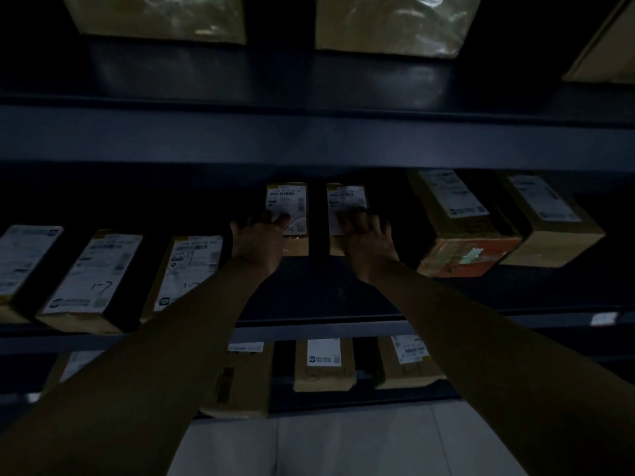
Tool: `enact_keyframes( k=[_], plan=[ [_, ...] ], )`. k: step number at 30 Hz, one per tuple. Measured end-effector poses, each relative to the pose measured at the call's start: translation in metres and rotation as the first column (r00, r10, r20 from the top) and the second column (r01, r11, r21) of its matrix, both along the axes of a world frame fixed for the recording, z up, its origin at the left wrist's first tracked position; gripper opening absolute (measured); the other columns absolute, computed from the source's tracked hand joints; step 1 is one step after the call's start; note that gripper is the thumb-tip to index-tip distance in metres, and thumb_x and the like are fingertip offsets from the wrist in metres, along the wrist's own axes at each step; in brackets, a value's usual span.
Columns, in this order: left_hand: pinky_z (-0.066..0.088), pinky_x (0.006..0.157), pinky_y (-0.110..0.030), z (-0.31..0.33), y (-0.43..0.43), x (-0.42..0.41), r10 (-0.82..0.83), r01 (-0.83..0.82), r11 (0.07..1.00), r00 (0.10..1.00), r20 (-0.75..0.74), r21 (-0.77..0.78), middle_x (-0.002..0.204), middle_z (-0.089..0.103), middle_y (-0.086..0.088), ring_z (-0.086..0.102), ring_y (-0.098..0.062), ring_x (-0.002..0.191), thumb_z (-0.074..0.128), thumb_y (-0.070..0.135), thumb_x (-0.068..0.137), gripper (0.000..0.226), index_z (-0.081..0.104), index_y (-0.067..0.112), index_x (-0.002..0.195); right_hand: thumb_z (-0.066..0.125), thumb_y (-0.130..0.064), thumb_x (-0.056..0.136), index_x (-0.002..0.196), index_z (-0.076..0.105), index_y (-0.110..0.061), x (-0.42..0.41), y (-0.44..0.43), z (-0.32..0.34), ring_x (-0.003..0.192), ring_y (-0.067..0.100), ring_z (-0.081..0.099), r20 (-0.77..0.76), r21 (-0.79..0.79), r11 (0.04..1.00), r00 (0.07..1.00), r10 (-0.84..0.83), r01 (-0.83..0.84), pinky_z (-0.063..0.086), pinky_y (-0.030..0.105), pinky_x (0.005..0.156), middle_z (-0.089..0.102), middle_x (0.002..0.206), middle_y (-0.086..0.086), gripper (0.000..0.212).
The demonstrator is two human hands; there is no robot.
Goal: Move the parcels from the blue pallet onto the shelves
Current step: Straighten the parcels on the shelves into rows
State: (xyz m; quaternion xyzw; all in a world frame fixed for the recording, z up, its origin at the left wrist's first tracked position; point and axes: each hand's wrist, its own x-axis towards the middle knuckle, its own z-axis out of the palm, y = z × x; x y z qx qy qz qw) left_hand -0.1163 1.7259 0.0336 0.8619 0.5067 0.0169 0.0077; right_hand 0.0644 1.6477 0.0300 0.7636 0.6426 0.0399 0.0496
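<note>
The middle shelf (309, 329) holds two parcels at twelve o'clock: the left hand (257, 240) rests its spread grip on the left parcel (288, 197), and the right hand (367, 240) rests its spread grip on the right parcel (345, 197).

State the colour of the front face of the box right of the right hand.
Orange-red on the box, seen in the head view.

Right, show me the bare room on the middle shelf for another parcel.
Best patch: bare middle shelf in front of the left small parcel and right small parcel. Only a narrow strip lies between them. Crowded: three long parcels leftward, two big boxes rightward.
</note>
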Motion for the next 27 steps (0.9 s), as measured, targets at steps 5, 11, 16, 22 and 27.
enact_keyframes(
  k=[5,11,16,22,27],
  plan=[
    [0.023,0.106,-0.052,0.012,-0.017,-0.021,-0.024,0.023,0.997,1.0,0.019,0.076,0.148,0.033,-0.009,0.035,-0.034,0.13,0.049,0.018,0.093,0.06,0.026,0.028,0.148,0.051,-0.021,0.094,0.153,0.011,-0.013,-0.028,-0.014,0.012,0.143,0.036,0.012,-0.062,0.082,0.991,0.992,0.113,-0.108,0.011,0.051,0.116,0.013,0.159,0.013,0.073],
    [0.016,0.111,-0.048,0.035,-0.028,-0.101,-0.045,0.036,0.993,0.996,0.082,0.109,0.148,0.036,-0.009,0.032,-0.032,0.133,0.051,0.022,0.093,0.055,0.034,0.024,0.145,0.053,-0.026,0.096,0.143,0.043,-0.011,-0.113,-0.021,0.032,0.136,0.032,0.032,-0.25,0.213,0.934,0.908,0.337,-0.288,0.024,0.04,0.11,0.038,0.15,0.011,0.051],
    [0.019,0.11,-0.048,0.045,-0.036,-0.199,0.004,-0.009,0.996,0.998,0.057,0.091,0.147,0.037,-0.007,0.03,-0.029,0.134,0.049,0.027,0.094,0.053,0.035,0.025,0.144,0.052,-0.036,0.095,0.145,0.039,-0.015,-0.199,-0.024,0.03,0.14,0.03,0.021,-0.277,0.112,0.911,0.868,0.411,-0.396,0.018,0.041,0.11,0.028,0.155,0.006,0.056],
    [0.011,0.114,-0.051,0.034,-0.035,-0.277,-0.077,0.073,0.995,0.994,-0.079,-0.064,0.15,0.03,-0.001,0.03,-0.025,0.136,0.044,0.032,0.097,0.047,0.035,0.027,0.143,0.056,-0.035,0.092,0.15,0.024,-0.022,-0.261,-0.024,0.014,0.143,0.033,0.007,-0.236,-0.055,0.967,0.945,0.228,-0.247,0.015,0.048,0.112,0.015,0.158,0.003,0.067],
    [0.007,0.114,-0.055,0.017,-0.021,-0.288,-0.125,0.129,0.992,0.98,-0.154,0.011,0.15,0.032,0.001,0.036,-0.024,0.134,0.051,0.01,0.092,0.059,0.032,0.03,0.144,0.055,-0.012,0.09,0.152,0.016,-0.024,-0.274,-0.017,0.0,0.144,0.03,0.009,-0.205,-0.028,0.989,0.969,0.14,-0.148,0.014,0.048,0.114,0.012,0.159,0.0,0.074]
  ],
)
